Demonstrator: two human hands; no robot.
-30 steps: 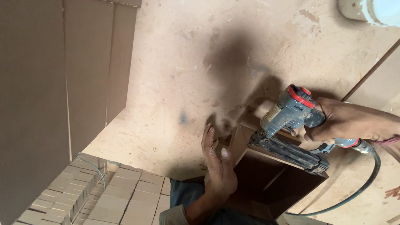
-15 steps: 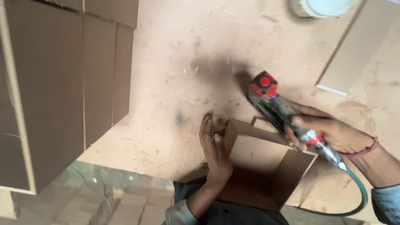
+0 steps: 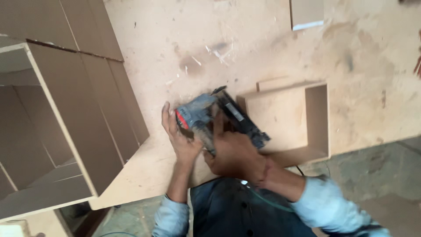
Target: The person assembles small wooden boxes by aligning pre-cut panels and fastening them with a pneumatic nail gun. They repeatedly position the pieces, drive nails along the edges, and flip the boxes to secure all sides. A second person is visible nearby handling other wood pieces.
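— pale fibreboard counter (image 3: 272, 39), dusty, seen from above. lying near its front edge, a blue-grey nail gun (image 3: 219, 118) with a red cap, just left of an open-sided shallow wooden box (image 3: 315, 118).

— and the hands?

— right hand (image 3: 234, 153) wrapped round the gun's handle, fingers closed tight on it. left hand (image 3: 177, 136) flat against the gun's red end, fingers (image 3: 165, 115) spread and resting there, gripping nothing as far as can be told.

— anything else around?

— stacked brown cabinet panels (image 3: 92, 87) on the left, forming an open carcass. small board offcut (image 3: 307, 13) at the far edge. light blue sleeves and a dark apron below, blurred.
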